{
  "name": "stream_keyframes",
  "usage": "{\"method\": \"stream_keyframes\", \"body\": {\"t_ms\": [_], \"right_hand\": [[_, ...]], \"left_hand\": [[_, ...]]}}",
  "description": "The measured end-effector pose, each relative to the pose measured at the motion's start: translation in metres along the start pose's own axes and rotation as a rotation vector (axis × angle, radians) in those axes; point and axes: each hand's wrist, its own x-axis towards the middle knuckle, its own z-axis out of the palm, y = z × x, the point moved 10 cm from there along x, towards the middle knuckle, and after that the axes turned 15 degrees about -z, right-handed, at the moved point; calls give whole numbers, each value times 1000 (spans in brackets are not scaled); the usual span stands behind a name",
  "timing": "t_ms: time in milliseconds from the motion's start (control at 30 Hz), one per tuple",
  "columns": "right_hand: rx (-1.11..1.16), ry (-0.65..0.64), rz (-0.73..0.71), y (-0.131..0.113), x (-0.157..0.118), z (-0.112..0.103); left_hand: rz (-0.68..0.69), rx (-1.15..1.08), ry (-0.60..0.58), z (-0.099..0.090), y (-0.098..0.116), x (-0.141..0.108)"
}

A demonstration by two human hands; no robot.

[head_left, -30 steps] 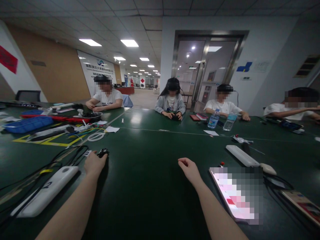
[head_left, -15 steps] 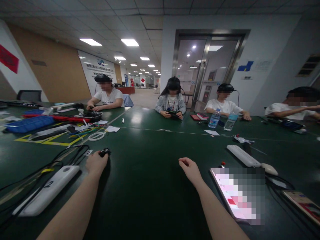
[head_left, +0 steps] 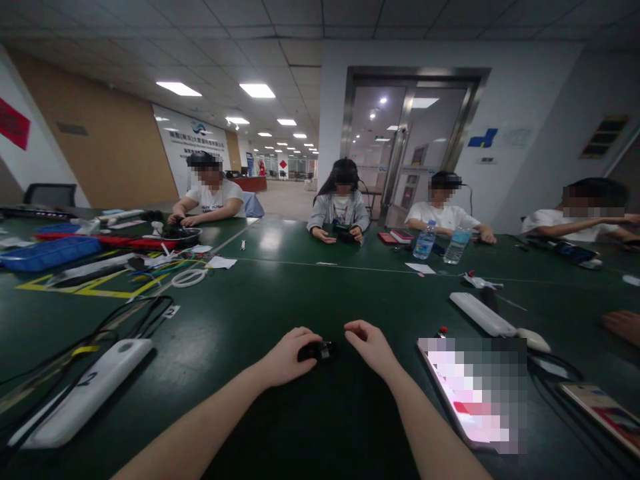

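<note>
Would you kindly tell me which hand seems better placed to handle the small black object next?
Probably the left hand: it holds the small black object between thumb and fingers. The right hand is close by, but visibly apart from it.

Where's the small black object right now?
In the head view, just below centre: the small black object is held in the left hand over the green table, with the right hand just right of it, apart.
</note>
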Motion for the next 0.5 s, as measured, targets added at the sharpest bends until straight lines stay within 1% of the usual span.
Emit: {"method": "stream_keyframes", "body": {"t_ms": [67, 100, 167, 233, 400, 467, 500], "right_hand": [[8, -158, -35, -17, -3, 18], [-20, -215, -56, -25, -6, 25], [-87, -288, -132, -42, -9, 33], [-128, -323, -192, -55, -12, 40], [-190, -346, -235, -65, -14, 48], [-159, -281, -223, -64, -10, 42], [-132, -213, -202, -61, -6, 34]], "left_hand": [[24, 4, -19, 1, 6, -3], [38, 6, -30, 1, 8, -5], [72, 12, -49, 1, 11, -6], [98, 18, -55, 2, 13, -6], [105, 16, -53, 3, 11, -4], [107, 15, -60, 3, 11, -5], [103, 13, -63, 3, 11, -5]]}}
